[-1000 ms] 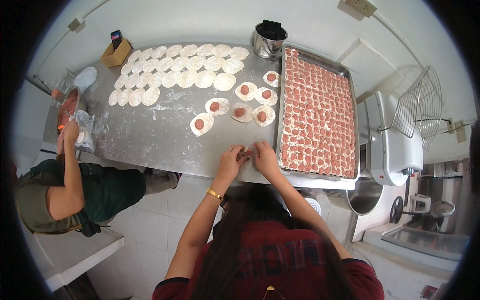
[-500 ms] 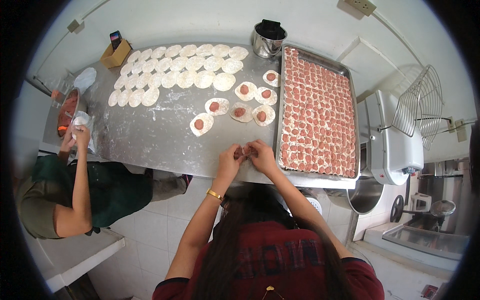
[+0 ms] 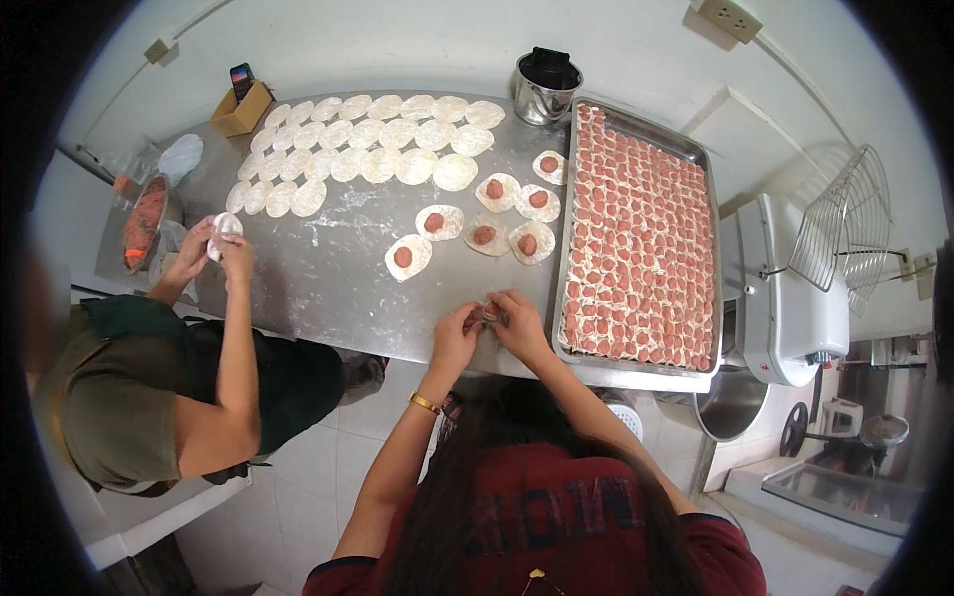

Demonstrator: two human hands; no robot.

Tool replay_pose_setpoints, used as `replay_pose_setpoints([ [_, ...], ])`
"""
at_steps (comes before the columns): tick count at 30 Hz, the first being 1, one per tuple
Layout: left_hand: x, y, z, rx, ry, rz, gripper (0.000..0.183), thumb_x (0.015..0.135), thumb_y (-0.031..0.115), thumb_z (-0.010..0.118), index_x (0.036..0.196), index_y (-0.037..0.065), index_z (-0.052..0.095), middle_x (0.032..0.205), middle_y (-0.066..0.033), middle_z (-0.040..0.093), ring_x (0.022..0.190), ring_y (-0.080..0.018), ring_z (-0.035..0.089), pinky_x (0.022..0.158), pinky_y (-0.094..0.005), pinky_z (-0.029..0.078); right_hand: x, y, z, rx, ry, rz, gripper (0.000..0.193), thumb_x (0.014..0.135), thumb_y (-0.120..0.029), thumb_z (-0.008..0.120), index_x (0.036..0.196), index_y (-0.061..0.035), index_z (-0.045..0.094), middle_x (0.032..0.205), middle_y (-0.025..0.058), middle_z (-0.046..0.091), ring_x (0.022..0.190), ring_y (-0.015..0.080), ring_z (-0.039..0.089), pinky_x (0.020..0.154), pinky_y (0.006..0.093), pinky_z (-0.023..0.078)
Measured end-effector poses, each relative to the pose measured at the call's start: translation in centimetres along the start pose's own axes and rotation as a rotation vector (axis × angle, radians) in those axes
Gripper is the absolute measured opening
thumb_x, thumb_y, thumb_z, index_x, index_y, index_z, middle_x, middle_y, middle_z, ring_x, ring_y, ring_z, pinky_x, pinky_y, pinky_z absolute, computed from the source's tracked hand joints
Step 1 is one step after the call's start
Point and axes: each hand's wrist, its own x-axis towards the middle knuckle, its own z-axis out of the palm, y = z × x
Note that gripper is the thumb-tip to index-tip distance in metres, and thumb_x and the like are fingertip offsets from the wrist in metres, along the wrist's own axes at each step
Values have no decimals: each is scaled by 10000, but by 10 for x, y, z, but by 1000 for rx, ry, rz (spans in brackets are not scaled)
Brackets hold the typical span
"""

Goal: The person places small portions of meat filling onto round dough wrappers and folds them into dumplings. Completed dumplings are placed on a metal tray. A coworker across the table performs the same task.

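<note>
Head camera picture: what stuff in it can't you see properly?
- Head view, dough wrapper: mostly covered by the fingers of the left hand and right hand, so its shape can't be told.
- Head view, steel pot: its inside bottom is hidden by its front wall and the black object.
- Head view, phone: screen details are too small.

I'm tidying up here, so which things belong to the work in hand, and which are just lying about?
In the work: filled piece between left hand and right hand; meat-topped dough rounds; plain dough rounds; laden tray; pink filling.
Apparently just about: phone; cardboard box; steel pail; white mixer.
</note>
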Motion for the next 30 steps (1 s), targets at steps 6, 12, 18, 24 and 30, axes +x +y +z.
replay_pose_setpoints([
  [6,-10,2,8,-14,43,-23,309,786,-72,598,1089,-16,577,943,-166,674,873,-258,680,742,-319,540,-3,8,2,39,-16,-97,321,701,52,558,1014,-15,591,941,147,594,884,360,571,778,418,464],
  [12,-12,4,3,-17,134,-74,276,791,-45,586,1064,-4,595,951,-168,658,835,-263,667,731,-320,529,-1,11,-10,-44,-140,-28,307,718,24,571,1020,-30,587,972,137,587,900,361,565,800,434,459],
  [18,12,-34,-48,397,632,-124,219,812,47,566,1004,-58,583,929,-192,562,793,-304,569,719,-373,478,32,18,-44,337,-132,110,357,697,64,622,1042,-26,608,911,95,600,857,228,638,754,321,511],
  [24,39,-29,-59,587,751,-271,216,784,53,650,959,-50,576,908,-166,544,791,-303,571,718,-394,468,182,101,-193,114,270,185,226,737,-107,696,949,-39,661,812,77,662,708,175,622,662,303,501],
  [30,54,-33,-45,576,818,-354,134,807,59,617,881,-50,593,848,-178,572,783,-303,579,711,-402,459,318,208,-275,-269,379,121,180,675,-129,669,852,-98,685,824,146,663,780,327,635,700,375,499],
])
